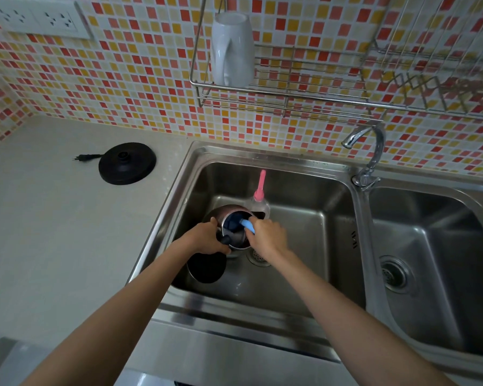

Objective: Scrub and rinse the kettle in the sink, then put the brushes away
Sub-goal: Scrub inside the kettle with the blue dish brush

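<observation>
A metal kettle (pixel 226 214) lies tilted in the left sink basin (pixel 304 218), its mouth facing me. My left hand (pixel 207 237) grips it at the black handle on its left side. My right hand (pixel 268 235) is closed on the blue handle of a brush (pixel 248 226) whose head is inside the kettle's mouth. A second brush with a pink handle (pixel 261 185) and pale bristles stands just behind the kettle. The kettle's dark open lid (pixel 205 267) hangs below my left hand.
The black kettle base (pixel 127 162) with its plug sits on the counter left of the sink. A tap (pixel 370 154) stands between the two basins. A wire rack (pixel 285 93) on the tiled wall holds a white mug (pixel 232 48). The right basin (pixel 430 260) has a drain.
</observation>
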